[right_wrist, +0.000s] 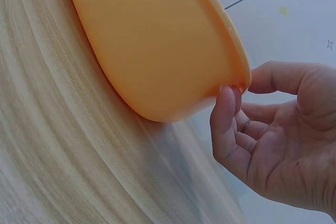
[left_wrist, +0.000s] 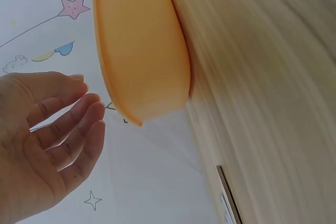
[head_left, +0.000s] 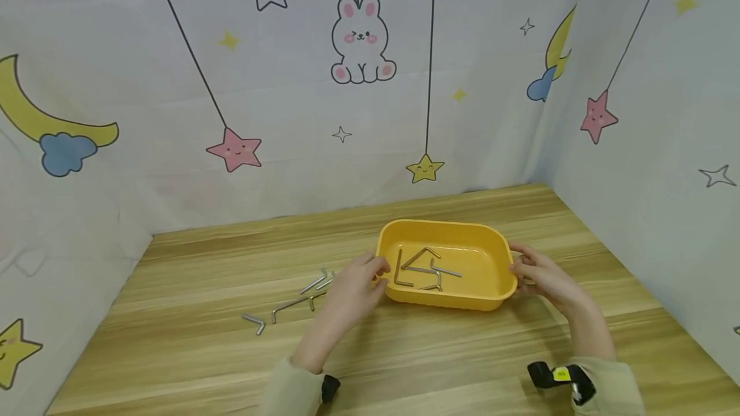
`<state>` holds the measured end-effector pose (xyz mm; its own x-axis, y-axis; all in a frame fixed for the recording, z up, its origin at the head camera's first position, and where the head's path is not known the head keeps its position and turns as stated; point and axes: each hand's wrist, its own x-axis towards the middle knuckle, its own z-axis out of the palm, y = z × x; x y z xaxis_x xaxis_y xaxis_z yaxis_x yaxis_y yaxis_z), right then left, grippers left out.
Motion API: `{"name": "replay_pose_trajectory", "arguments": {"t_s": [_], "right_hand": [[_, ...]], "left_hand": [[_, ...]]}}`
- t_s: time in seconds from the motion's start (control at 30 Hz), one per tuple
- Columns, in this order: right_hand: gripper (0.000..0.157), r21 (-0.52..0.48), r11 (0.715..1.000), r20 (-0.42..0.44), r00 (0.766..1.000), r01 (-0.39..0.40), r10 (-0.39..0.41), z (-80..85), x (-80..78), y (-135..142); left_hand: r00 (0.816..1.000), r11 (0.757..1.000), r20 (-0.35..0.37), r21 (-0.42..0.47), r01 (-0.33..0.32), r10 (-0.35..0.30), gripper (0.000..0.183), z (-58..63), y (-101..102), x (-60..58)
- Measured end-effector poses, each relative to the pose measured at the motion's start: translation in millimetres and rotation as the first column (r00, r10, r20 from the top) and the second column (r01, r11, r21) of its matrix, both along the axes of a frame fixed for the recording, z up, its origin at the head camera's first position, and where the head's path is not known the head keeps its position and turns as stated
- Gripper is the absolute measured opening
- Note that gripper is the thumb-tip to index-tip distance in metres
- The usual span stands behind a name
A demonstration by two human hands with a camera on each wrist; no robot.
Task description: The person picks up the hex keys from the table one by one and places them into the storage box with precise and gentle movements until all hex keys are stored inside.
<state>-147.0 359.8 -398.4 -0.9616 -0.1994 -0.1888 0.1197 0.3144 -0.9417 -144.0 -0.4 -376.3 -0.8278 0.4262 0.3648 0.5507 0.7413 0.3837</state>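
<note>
A yellow plastic basin (head_left: pixel 480 278) stands on the wooden table, holding several L-shaped hex keys (head_left: pixel 446 271) gathered mostly in its left half. At its right end, my right hand (head_left: pixel 546 281) pinches the rim between thumb and fingers; the right wrist view shows the fingertips against the outer wall (right_wrist: pixel 152 40). Beside the left end is my left hand (head_left: pixel 354 291), its fingers loosely bent. In the left wrist view that hand (left_wrist: pixel 52 140) shows a gap between its fingertips and the basin (left_wrist: pixel 142 45), with nothing in the palm.
To the left of the basin, several more hex keys (head_left: pixel 314 284) lie loose on the table (head_left: pixel 191 300), partly behind my left forearm. White curtains (head_left: pixel 312 101) printed with stars, moons and a rabbit hang along the back and both sides.
</note>
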Motion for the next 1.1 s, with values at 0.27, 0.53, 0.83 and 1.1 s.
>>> {"name": "replay_pose_trajectory", "arguments": {"t_s": [0.27, 0.53, 0.83, 1.1], "right_hand": [[0.068, -0.005, 1.0, 0.002, 1.0, -0.002, 0.002, 0.2, -0.4, 0], [0.069, -0.015, 1.0, 0.008, 1.0, -0.004, 0.004, -1.1, -0.1, 0], [0.069, -0.008, 1.0, 0.004, 1.0, -0.005, 0.005, 0.1, 0.1, 1], [0.07, -0.004, 1.0, 0.007, 1.0, -0.001, 0.001, -0.5, -0.5, 1]], "left_hand": [[1.0, 1.0, -0.004, 0.014, -0.014, 0.014, 0.014, -2.2, -9, 0.8], [0.997, 1.0, -0.074, -0.024, 0.005, -0.007, 0.014, -12.0, -20, 3.7], [0.992, 0.993, -0.129, -0.114, -0.006, -0.008, 0.016, -20.1, -36, 2.6], [0.991, 0.985, -0.135, -0.172, -0.004, -0.02, 0.015, -27.0, -47, -0.4]]}}
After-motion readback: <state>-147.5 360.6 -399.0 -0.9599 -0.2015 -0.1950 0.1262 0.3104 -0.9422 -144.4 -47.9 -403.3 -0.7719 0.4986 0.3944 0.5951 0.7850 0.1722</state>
